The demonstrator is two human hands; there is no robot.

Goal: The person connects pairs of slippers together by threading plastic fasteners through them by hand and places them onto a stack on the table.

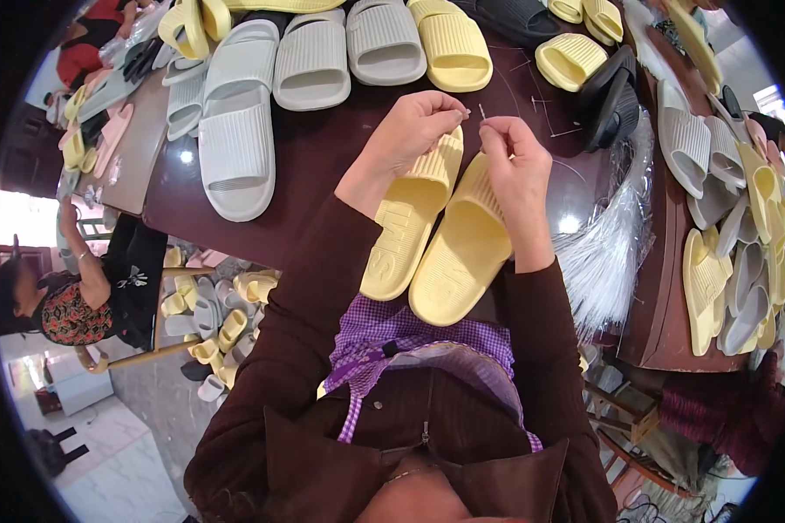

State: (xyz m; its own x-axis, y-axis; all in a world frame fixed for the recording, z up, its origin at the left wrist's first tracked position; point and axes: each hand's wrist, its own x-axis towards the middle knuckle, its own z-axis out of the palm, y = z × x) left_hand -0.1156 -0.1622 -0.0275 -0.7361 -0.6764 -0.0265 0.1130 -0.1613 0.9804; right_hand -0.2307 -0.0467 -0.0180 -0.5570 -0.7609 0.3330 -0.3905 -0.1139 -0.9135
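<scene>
While two yellow slippers (464,253) lie side by side before you, heel ends toward your lap, both your hands are raised over their far ends. Your left hand (412,135) is closed in a pinch, thumb against fingers; whether it grips anything is too small to tell. Your right hand (519,163) pinches a thin piece (483,112) that projects from the fingertips, near the left hand. Just below the heel ends, you wear a purple checked apron (488,344). Beyond your hands, the dark red tabletop (314,166) carries a row of grey slippers (312,68) and another yellow slipper (456,44). On your right, a bundle of clear strands (597,261) spreads near black slippers (615,109). Farther out on your left, a person (78,301) sits beside a heap of slippers (231,327).
</scene>
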